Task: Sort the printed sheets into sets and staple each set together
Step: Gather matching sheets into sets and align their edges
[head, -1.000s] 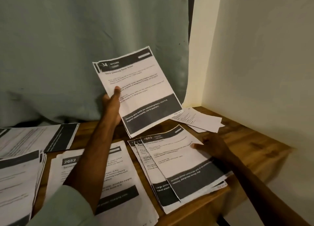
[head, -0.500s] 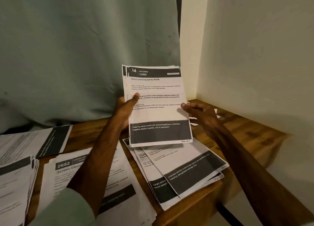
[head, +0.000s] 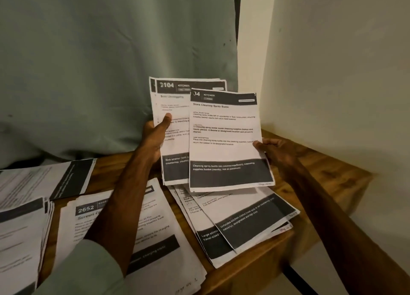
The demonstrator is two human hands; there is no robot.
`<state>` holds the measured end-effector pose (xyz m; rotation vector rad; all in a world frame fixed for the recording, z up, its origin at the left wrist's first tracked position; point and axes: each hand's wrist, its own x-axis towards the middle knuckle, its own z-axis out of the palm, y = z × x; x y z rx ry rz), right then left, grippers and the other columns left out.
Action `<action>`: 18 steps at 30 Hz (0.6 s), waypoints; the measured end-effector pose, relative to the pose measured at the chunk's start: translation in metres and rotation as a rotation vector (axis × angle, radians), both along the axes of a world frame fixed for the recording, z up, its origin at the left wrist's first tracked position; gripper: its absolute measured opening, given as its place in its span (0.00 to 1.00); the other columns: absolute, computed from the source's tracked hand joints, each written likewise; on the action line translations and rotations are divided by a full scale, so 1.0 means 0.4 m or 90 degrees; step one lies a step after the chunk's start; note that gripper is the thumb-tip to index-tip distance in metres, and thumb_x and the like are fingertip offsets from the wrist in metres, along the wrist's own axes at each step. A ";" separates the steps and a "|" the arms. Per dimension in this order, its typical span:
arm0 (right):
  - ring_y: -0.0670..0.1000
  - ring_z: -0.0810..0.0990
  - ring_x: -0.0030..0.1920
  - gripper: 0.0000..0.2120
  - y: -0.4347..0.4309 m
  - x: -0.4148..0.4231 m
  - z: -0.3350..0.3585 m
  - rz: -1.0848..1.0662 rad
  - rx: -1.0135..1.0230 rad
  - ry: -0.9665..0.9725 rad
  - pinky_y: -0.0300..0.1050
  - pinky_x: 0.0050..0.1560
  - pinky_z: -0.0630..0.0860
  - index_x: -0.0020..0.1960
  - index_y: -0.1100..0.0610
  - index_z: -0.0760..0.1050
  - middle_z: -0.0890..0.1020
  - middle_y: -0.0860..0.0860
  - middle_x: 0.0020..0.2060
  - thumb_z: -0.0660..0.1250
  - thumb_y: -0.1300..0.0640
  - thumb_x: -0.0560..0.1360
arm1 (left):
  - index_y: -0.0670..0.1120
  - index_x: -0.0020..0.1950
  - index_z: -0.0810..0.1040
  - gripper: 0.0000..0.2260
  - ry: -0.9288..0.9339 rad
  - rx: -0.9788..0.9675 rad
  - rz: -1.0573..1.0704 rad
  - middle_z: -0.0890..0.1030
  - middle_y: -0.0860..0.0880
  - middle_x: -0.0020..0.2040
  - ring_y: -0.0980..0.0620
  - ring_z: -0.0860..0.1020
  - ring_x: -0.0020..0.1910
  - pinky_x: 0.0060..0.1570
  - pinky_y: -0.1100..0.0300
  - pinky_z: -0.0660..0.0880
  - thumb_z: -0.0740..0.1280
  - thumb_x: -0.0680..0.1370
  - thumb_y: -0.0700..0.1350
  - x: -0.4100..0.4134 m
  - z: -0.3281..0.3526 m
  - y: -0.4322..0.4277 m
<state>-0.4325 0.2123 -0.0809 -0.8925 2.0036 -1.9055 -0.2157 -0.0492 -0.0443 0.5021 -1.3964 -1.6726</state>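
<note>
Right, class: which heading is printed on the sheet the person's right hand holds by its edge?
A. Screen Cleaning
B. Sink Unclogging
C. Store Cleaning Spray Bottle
C: the right hand pinches the right edge of the front sheet, whose bold heading reads Store Cleaning Spray Bottle, while the left hand grips the rear sheets.

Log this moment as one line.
phase: sorting | left hand: holds 2104 sheets | right hand: pinches Store Cleaning Spray Bottle sheet | wooden table: sheet piles

Sheet piles (head: pixel 244 223) leftward (table corner (head: pixel 326 168) free)
</note>
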 end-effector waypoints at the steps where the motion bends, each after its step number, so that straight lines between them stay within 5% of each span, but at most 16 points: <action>1: 0.59 0.86 0.50 0.14 0.011 -0.008 0.002 -0.016 0.036 -0.003 0.52 0.53 0.84 0.53 0.57 0.82 0.87 0.54 0.51 0.76 0.49 0.74 | 0.45 0.56 0.81 0.08 0.027 0.007 0.035 0.87 0.46 0.51 0.48 0.87 0.44 0.42 0.50 0.84 0.70 0.81 0.47 0.008 0.005 -0.011; 3: 0.54 0.84 0.47 0.14 0.036 -0.031 0.000 -0.053 0.136 0.022 0.38 0.52 0.82 0.48 0.58 0.80 0.85 0.54 0.46 0.77 0.49 0.73 | 0.44 0.56 0.81 0.07 0.096 0.030 0.114 0.86 0.47 0.49 0.52 0.86 0.40 0.39 0.55 0.84 0.70 0.82 0.46 0.027 0.016 -0.029; 5: 0.47 0.78 0.38 0.09 0.059 -0.032 -0.008 -0.042 0.247 0.107 0.25 0.33 0.73 0.44 0.60 0.78 0.78 0.50 0.38 0.76 0.56 0.76 | 0.46 0.53 0.80 0.04 0.145 0.052 0.178 0.84 0.50 0.46 0.56 0.85 0.36 0.36 0.57 0.82 0.70 0.82 0.46 0.048 0.022 -0.043; 8: 0.49 0.78 0.38 0.16 0.055 -0.062 -0.054 -0.041 0.441 0.191 0.31 0.31 0.71 0.42 0.60 0.78 0.79 0.52 0.38 0.79 0.49 0.71 | 0.48 0.57 0.78 0.05 0.178 0.067 0.185 0.85 0.51 0.47 0.55 0.86 0.38 0.37 0.56 0.83 0.69 0.82 0.46 0.064 0.021 -0.052; 11: 0.49 0.76 0.47 0.22 0.028 -0.044 -0.067 -0.070 0.564 0.292 0.34 0.37 0.69 0.55 0.58 0.81 0.83 0.52 0.52 0.77 0.43 0.72 | 0.49 0.52 0.78 0.01 0.178 0.074 0.157 0.85 0.52 0.44 0.55 0.86 0.36 0.35 0.57 0.83 0.68 0.82 0.45 0.057 0.028 -0.039; 14: 0.51 0.81 0.47 0.20 0.008 -0.011 -0.061 -0.106 0.521 0.364 0.37 0.44 0.74 0.55 0.59 0.83 0.85 0.53 0.54 0.76 0.43 0.73 | 0.46 0.53 0.80 0.02 0.146 0.060 0.108 0.85 0.49 0.46 0.53 0.86 0.37 0.35 0.57 0.82 0.68 0.82 0.44 0.035 0.037 -0.014; 18: 0.52 0.82 0.54 0.20 -0.010 0.013 -0.035 -0.097 0.258 0.352 0.45 0.56 0.75 0.56 0.57 0.84 0.85 0.51 0.54 0.70 0.41 0.77 | 0.43 0.58 0.81 0.07 0.094 0.050 0.048 0.85 0.46 0.48 0.51 0.86 0.38 0.37 0.54 0.84 0.69 0.82 0.44 0.011 0.039 0.006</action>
